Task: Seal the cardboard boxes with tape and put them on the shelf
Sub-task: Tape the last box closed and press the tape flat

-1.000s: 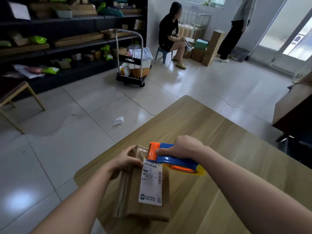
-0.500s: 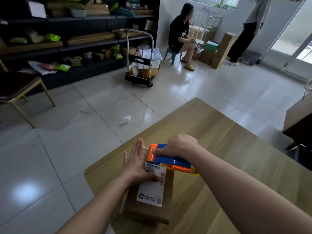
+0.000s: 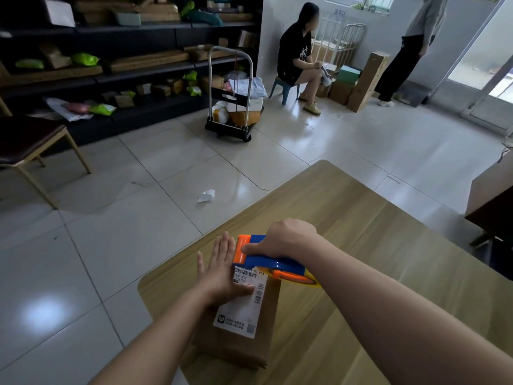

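Box (image 3: 270, 309) lies near table corner (image 3: 155, 293), left hand (image 3: 219, 270) flat, right hand (image 3: 286, 240) gripping dispenser (image 3: 268, 263).

Brown labelled cardboard box (image 3: 238, 337) lies flat on wooden table (image 3: 361, 218).

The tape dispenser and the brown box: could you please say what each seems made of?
Tape dispenser: likely hard plastic, glossy blue and orange, with bright highlights. Box: probably cardboard, matte brown, folded edges; white printed paper label on top.

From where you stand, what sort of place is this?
Probably a parcel pickup station: shelves full of parcels, a loaded trolley, and a labelled cardboard box under a tape dispenser.
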A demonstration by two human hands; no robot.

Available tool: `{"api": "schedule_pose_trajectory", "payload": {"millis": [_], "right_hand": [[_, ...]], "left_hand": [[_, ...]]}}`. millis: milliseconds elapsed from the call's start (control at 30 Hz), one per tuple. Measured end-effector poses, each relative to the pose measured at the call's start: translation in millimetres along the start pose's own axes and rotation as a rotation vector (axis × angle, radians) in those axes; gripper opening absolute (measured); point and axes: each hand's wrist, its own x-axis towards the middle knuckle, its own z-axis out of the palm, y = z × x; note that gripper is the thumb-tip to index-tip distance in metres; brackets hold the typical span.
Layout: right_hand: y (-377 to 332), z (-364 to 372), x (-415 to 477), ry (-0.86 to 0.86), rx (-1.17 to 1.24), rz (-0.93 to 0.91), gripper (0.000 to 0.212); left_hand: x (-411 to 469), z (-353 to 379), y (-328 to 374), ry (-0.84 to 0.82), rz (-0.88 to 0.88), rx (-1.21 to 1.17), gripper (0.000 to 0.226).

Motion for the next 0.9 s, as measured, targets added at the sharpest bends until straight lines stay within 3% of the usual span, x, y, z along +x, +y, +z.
{"api": "schedule_pose_trajectory", "payload": {"millis": [467, 900], "right_hand": [[21.6, 7.5, -18.2, -0.043, 0.079, 0.054, 0.073], [111.5, 31.0, -49.7, -0.106, 0.215, 0.233, 0.081]], "left_hand": [[4.7, -5.2, 3.1, -0.158, 0.016, 0.099, 0.123], [6.0, -9.4, 3.2, -0.216, 0.047, 0.107, 0.120]]}}
